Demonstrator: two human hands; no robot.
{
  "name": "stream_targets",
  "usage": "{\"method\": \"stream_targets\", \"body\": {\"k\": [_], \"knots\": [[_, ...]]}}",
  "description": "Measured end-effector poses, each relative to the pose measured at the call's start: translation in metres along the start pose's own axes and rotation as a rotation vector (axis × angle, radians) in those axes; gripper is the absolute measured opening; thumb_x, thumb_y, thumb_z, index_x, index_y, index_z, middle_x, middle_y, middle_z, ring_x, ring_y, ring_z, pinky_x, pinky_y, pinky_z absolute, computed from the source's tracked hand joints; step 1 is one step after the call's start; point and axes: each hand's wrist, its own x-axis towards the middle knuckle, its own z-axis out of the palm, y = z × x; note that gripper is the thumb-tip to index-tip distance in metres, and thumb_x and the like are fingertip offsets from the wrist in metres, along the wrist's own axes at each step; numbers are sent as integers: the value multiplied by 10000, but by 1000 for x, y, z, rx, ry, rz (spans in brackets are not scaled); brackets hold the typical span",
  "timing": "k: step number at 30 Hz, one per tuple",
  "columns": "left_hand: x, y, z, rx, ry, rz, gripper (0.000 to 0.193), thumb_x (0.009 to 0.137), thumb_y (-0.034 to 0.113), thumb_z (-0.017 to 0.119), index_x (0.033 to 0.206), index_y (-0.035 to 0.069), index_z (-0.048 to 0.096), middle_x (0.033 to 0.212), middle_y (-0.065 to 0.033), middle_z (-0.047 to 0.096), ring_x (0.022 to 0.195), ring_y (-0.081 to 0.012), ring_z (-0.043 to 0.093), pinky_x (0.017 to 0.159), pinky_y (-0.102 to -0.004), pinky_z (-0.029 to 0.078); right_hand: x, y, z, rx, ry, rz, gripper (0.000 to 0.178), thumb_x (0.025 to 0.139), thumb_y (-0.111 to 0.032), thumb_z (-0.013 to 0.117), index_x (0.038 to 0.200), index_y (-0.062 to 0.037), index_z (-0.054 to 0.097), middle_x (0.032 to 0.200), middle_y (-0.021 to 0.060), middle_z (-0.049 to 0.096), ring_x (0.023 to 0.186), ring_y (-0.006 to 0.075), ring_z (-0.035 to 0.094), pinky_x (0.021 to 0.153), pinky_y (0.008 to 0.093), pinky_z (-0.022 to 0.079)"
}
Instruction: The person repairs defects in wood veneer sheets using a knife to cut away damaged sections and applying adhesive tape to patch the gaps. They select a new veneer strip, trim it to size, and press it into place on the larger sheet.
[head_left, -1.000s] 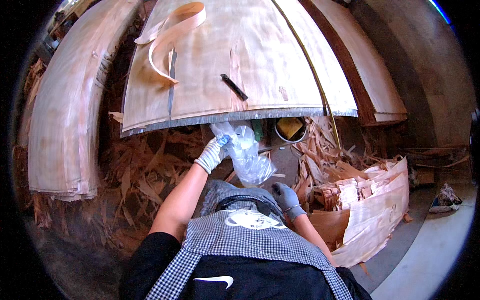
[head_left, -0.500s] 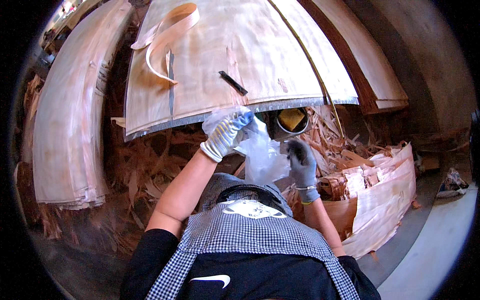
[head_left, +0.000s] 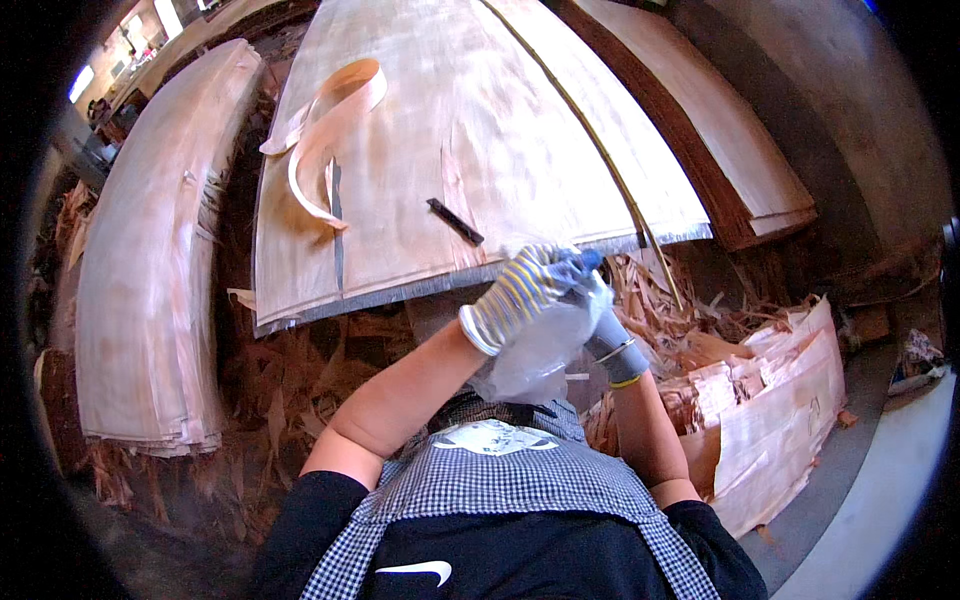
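Middle stack: broad pile of pale wood sheets point(head_left: 500, 150), its near edge facing the person.
Left stack: curved pile of sheets point(head_left: 150, 270), left of the middle stack and apart from it.
Right stack: long pile with brown sides point(head_left: 725, 140), right of the middle stack.
Veneer bundle: torn, bent sheets point(head_left: 780, 410), beyond the middle stack's near right corner.
Curled strip: looped ribbon of wood point(head_left: 310, 170), lying on the middle stack's left half.
Plastic bag: translucent, crumpled point(head_left: 545, 345), just off the middle stack's near edge; long axis slanting, upper end toward that edge, lower end pointing back and left, away from it.
Left hand: striped glove point(head_left: 525, 285), at the middle stack's near edge, forearm reaching up and rightward, fingers closed on the bag's upper end.
Right hand: grey glove point(head_left: 612, 345), short of the same edge, forearm angled up and leftward; fingers hidden behind the bag, grip cannot be told.
Black bar: small point(head_left: 455, 221), lying diagonally on the middle stack near its front.
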Motion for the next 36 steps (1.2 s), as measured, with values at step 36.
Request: {"method": "stream_targets", "body": {"k": [36], "knots": [[163, -127, -123, 368, 670, -113, 321, 857, 311, 546, 842, 3, 637, 660, -44, 602, 596, -128, 486, 600, -297, 431, 96, 76, -157, -8, 100, 17, 318, 680, -141, 669, 979, -41, 625, 965, 153, 619, 916, 293, 574, 852, 376, 417]]}}
